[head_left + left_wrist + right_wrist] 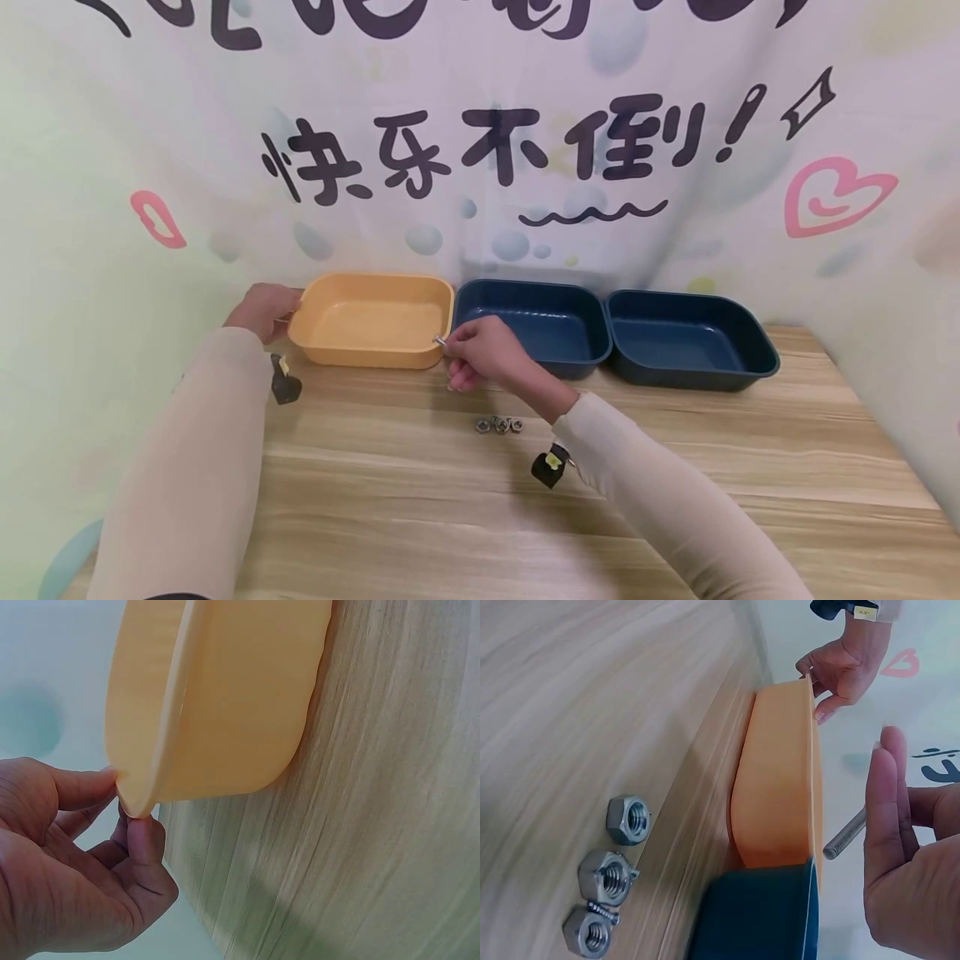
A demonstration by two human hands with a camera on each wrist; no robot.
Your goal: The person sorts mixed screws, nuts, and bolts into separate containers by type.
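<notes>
My right hand (487, 354) pinches a small, stiff, likely slippery threaded bolt (845, 844) over the light yellow tray (371, 321), whose nine-o'clock rim my left hand (262, 308) pinches.

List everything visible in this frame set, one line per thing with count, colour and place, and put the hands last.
yellow tray: 1, yellow-orange, far left of the row at the back of the table.
blue trays: 2, dark blue, side by side right of the yellow tray.
nuts: 3, silver hex, in a row on the table near the right wrist.
small screw: 1, silver, lying among the nuts.
bolt: 1, silver threaded, over the yellow tray's right rim.
table: 1, light wood grain.
backdrop: 1, pale cloth with black lettering and pink hearts.
left hand: pinches the yellow tray's left rim.
right hand: pinches the bolt.
</notes>
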